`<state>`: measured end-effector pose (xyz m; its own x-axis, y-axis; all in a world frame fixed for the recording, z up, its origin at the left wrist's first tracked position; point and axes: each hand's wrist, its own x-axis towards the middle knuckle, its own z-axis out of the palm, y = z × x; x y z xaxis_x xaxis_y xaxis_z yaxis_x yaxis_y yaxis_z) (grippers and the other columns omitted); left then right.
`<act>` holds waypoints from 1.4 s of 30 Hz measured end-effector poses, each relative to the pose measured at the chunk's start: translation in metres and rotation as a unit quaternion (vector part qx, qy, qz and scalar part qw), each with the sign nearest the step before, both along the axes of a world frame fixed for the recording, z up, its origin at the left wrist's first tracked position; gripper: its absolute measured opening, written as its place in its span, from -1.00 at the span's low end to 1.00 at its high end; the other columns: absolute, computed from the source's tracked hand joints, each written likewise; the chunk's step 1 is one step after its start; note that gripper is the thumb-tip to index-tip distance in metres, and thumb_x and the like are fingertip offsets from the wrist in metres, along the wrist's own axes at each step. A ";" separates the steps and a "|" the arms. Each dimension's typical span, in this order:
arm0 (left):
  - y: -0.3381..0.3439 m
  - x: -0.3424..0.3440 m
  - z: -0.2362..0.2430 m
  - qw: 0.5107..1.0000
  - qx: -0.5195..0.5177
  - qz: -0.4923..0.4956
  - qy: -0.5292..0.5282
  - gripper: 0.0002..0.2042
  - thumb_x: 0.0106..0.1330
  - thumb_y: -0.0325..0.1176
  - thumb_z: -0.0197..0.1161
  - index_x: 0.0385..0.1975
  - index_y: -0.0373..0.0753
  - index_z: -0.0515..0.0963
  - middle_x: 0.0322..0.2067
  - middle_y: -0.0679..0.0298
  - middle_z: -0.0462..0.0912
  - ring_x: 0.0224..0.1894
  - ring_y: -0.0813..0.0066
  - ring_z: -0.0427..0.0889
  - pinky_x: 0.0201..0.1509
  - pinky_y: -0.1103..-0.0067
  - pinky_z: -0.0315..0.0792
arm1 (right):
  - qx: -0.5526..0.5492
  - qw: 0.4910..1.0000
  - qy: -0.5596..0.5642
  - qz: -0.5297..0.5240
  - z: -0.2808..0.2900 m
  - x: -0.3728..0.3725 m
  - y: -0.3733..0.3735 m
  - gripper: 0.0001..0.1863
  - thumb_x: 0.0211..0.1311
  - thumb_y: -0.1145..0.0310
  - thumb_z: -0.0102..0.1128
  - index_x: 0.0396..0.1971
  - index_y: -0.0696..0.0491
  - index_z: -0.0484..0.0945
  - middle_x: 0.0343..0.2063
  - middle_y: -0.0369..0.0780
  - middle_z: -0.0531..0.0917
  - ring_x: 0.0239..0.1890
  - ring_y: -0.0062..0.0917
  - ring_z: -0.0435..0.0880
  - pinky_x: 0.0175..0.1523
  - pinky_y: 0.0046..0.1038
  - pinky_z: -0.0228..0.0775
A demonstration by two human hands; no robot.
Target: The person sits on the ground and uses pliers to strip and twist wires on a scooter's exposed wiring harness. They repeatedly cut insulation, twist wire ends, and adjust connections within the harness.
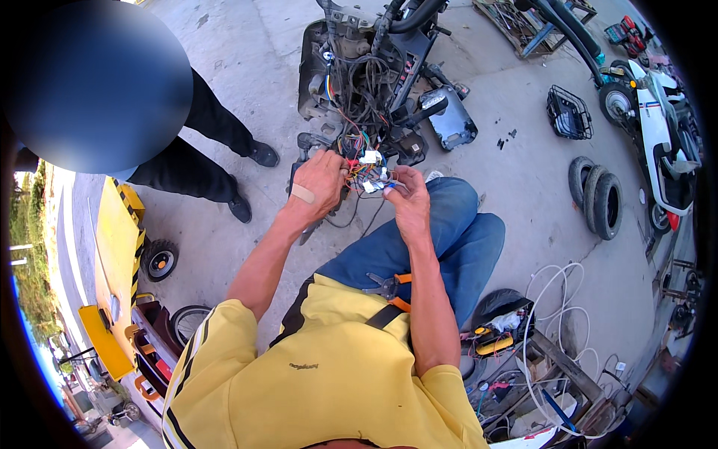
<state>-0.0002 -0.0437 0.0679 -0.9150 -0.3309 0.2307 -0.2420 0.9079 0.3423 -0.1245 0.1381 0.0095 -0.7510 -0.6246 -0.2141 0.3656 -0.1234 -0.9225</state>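
A bundle of coloured wires (357,142) with white plug connectors (370,157) hangs out of a partly stripped scooter frame (363,67). From the left, my left hand (320,181), a plaster strip near its wrist, has its fingers closed on wires at the bundle's edge. My right hand (410,196) pinches wires on the other side, close to a small blue piece. Its fingers partly hide what they grip. Pliers with orange handles (400,292) rest on my lap beneath my right forearm.
Someone in dark trousers (213,168) stands at the left. A loose panel (449,120), black basket (568,114) and several tyres (596,196) lie rightward. White tubing (529,337), a yellow meter (493,344) and tools clutter the lower right. A white scooter (652,135) stands far right.
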 end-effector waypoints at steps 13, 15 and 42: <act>0.004 0.002 0.006 0.965 0.232 0.113 -0.046 -0.80 0.52 -0.32 0.17 -0.09 -0.33 0.56 -0.22 -0.06 0.64 -0.09 -0.09 0.64 0.03 0.20 0.45 | 0.032 0.998 0.026 0.057 0.006 -0.007 -0.004 -0.51 0.36 0.57 0.23 0.29 0.21 0.48 0.03 -0.18 0.66 -0.08 -0.57 0.65 0.01 -0.46 0.54; 0.003 0.002 0.006 0.961 0.247 0.116 -0.043 -0.80 0.51 -0.32 0.17 -0.10 -0.34 0.56 -0.22 -0.06 0.64 -0.09 -0.08 0.64 0.03 0.21 0.45 | 0.048 0.995 0.015 0.090 0.000 -0.010 -0.008 -0.52 0.35 0.56 0.22 0.27 0.19 0.50 0.04 -0.21 0.66 -0.02 -0.59 0.66 0.06 -0.48 0.52; 0.009 0.004 0.003 0.960 0.254 0.114 -0.016 -0.82 0.50 -0.34 0.21 -0.14 -0.34 0.56 -0.25 0.02 0.61 -0.17 0.06 0.64 -0.03 0.30 0.48 | 0.178 0.906 0.384 -0.029 0.021 0.001 -0.014 -0.66 0.23 0.61 0.27 0.02 0.12 0.59 -0.15 -0.08 0.70 -0.05 -0.16 0.71 0.10 -0.29 0.50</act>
<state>0.0036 -0.0348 0.0711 -0.8093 -0.5859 -0.0412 -0.4331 0.5480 0.7157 -0.1234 0.1241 0.0302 -0.7930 -0.5738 0.2049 -0.3980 0.2332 -0.8872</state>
